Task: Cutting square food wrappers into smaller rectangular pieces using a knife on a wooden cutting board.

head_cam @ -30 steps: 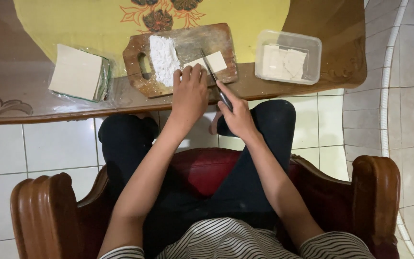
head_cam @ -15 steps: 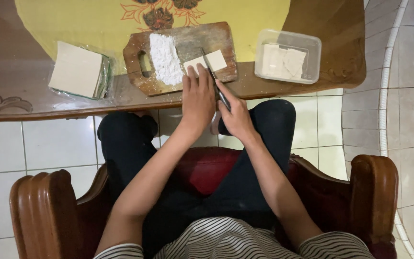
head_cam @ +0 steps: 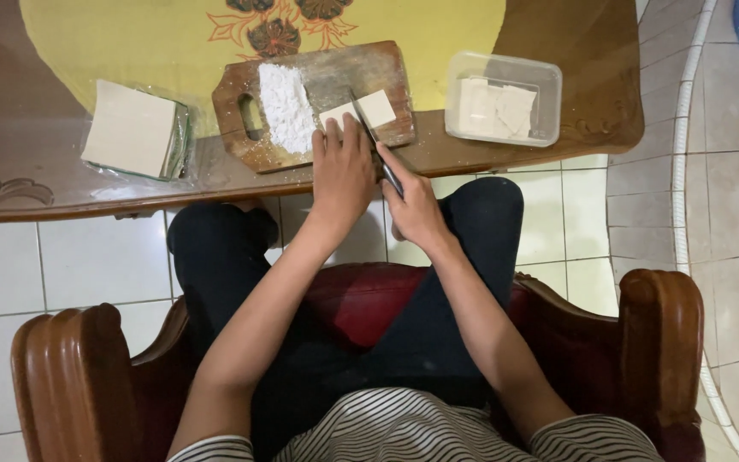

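Wooden table (head_cam: 62, 192): left hand (head_cam: 342, 171) flat on dough sheet (head_cam: 359, 111), right hand (head_cam: 412, 204) grip clamped on knife (head_cam: 375, 142)

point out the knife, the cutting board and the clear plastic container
knife (head_cam: 368, 130), head view, on the middle of the blade
cutting board (head_cam: 335, 73), head view, on bare wood near its far edge
clear plastic container (head_cam: 549, 90), head view, on its right rim
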